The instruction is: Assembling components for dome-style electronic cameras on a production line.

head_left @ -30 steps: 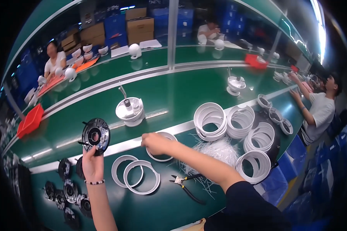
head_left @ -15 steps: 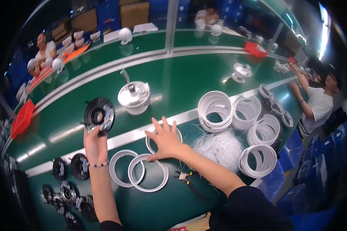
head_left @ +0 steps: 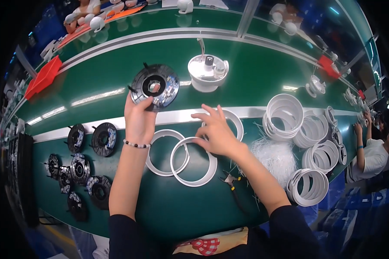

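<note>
A round black disc (head_left: 166,97) with a central hole and shiny circuit parts rests in the grip of my left hand (head_left: 139,118), raised over the pale bench strip. Beneath my right hand (head_left: 220,134) lie white plastic rings: a front ring (head_left: 193,181) overlapping a left ring (head_left: 153,166), and a back ring (head_left: 237,123) partly hidden by the hand. My right fingers are apart, the thumb close to the front ring's upper rim; whether it touches is unclear. Beyond them, on the green belt, stands a white round housing (head_left: 203,82) with wires sticking up.
Several black discs (head_left: 103,140) lie at left. On the right are stacked white rings (head_left: 285,116), a heap of clear-white plastic trimmings (head_left: 274,157) and cutting pliers (head_left: 230,178). A red tray (head_left: 44,77) stands far left. A co-worker (head_left: 369,157) is at far right.
The view has shifted, so the bench appears higher and farther right. My left hand still holds the disc, now tilted more face-up. My right fingers are slightly more bent over the rings.
</note>
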Demonstrator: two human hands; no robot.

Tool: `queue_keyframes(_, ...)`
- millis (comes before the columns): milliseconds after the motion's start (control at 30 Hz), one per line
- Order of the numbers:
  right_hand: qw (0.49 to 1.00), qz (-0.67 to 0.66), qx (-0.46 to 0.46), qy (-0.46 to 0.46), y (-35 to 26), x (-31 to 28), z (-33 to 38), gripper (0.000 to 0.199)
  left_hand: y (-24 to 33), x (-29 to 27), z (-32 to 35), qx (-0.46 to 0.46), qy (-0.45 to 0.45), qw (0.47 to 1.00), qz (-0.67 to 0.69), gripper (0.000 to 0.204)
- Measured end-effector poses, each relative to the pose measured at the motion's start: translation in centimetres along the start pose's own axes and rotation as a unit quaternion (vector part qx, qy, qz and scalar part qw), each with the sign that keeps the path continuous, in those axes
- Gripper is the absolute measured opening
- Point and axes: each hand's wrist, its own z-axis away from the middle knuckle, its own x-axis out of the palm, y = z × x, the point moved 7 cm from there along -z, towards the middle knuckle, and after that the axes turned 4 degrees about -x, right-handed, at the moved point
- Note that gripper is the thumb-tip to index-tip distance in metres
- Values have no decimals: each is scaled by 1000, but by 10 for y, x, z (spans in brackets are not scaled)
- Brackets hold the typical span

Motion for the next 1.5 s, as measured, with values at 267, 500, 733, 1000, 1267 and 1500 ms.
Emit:
queue_keyframes(267,999,10,11,35,1,-8,4,36,1,7,1,-3,-14,1000,3,43)
queue_keyframes(500,941,23,310,-131,63,-9,35,126,5,10,6,8,-10,1000,16,41)
queue_keyframes(733,934,48,288,-206,41,-8,36,132,-4,17,10,1,-32,999,42,43)
queue_keyframes(1000,655,-679,225,243,12,-31,-17,73,-26,22,27,39,-30,998,-45,50)
queue_keyframes(1267,827,-479,126,266,8,-37,-29,98,-43,47,48,-192,-237,951,43,69)
queue_keyframes(1500,944,-207,74,246,-30,-60,-25,111,-45,36,31,-208,-82,969,102,59)
